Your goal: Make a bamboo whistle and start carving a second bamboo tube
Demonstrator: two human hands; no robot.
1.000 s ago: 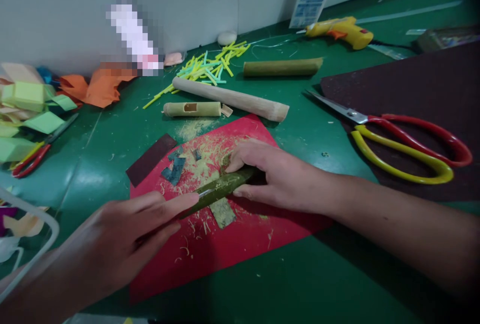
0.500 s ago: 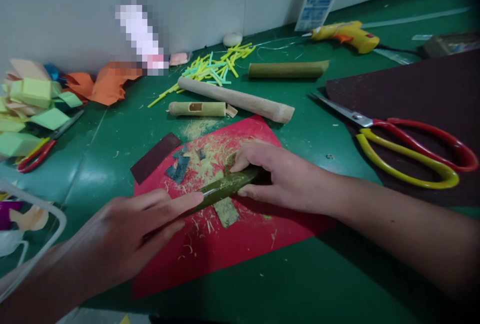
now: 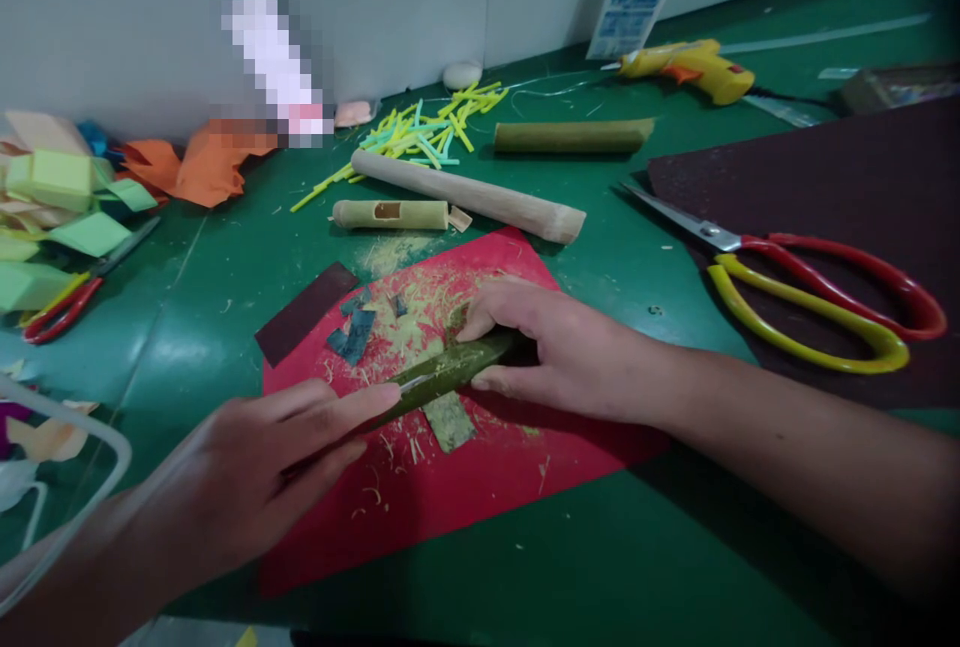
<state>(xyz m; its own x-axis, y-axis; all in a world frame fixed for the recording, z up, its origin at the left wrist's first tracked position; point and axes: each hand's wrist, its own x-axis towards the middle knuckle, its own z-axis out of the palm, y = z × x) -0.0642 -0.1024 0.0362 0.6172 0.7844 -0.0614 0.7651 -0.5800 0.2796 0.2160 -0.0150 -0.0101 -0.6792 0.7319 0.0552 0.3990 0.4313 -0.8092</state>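
Observation:
A green bamboo tube (image 3: pixel 450 367) lies aslant over a red sheet (image 3: pixel 450 512) strewn with pale shavings. My right hand (image 3: pixel 525 337) is wrapped round its far end. At the near end is my left hand (image 3: pixel 300 437), closed, with the index finger stretched along a thin-bladed tool (image 3: pixel 412 383) that rests on the tube; the tool's handle is hidden in the palm. Beneath the tube shows a grey-green piece of sandpaper (image 3: pixel 450 422). Dark torn scraps (image 3: pixel 354 335) and a brown strip (image 3: pixel 306 315) lie beyond my left hand.
Beyond the sheet lie a notched bamboo piece (image 3: pixel 405 215), a pale stick (image 3: pixel 472 195), another bamboo tube (image 3: pixel 574 136) and yellow-green sticks (image 3: pixel 435 132). Large scissors (image 3: pixel 810 287) lie right, below a yellow glue gun (image 3: pixel 690 69). Smaller scissors (image 3: pixel 82 292) and folded paper (image 3: pixel 60 187) are left.
The whole view has shifted slightly, so things appear a little further left. Both hands keep their hold, and the bamboo tube stays in nearly the same place on the sheet.

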